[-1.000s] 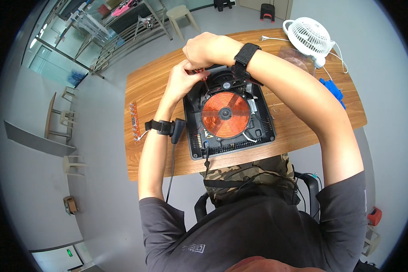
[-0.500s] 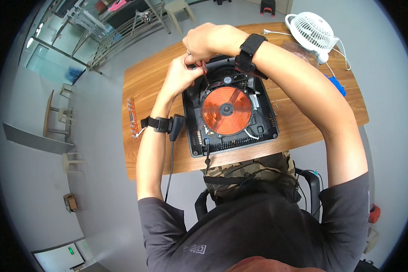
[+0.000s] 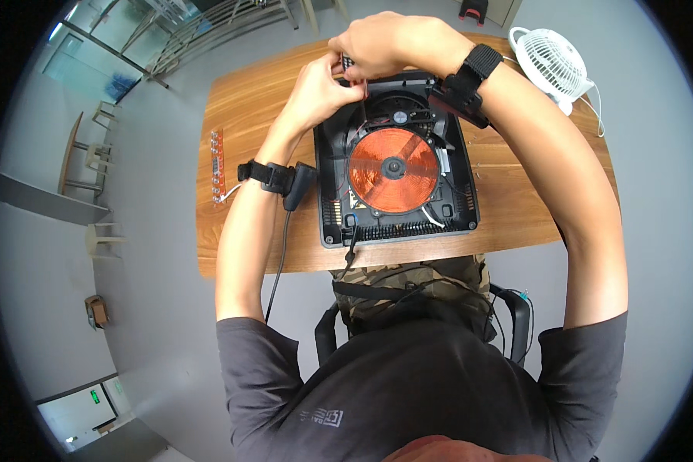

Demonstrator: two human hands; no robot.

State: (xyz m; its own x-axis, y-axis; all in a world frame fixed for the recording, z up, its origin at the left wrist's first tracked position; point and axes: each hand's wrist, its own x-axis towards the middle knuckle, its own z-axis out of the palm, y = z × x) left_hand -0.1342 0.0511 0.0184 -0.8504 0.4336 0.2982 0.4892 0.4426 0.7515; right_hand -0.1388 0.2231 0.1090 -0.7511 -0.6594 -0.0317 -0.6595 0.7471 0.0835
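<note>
On wooden surface (image 3: 254,115), in grey-floored room: opened induction cooker (image 3: 396,173) lying mid-surface, copper coil (image 3: 393,164) exposed, likely for reaching inside. Left hand (image 3: 319,81) and right hand (image 3: 385,42) meeting at cooker's far edge, fingers pinching closed on small dark part (image 3: 348,61) with thin wires. White fan (image 3: 553,58) standing far right; orange strip (image 3: 218,163) lying left.

Opened induction cooker (image 3: 396,177): matt black plastic housing, copper coil (image 3: 393,168) with metallic sheen. Table (image 3: 254,100): smooth wood, visible grain. Small fan (image 3: 553,60): white plastic. Wrist straps (image 3: 273,175): black, cloth-like, matt
</note>
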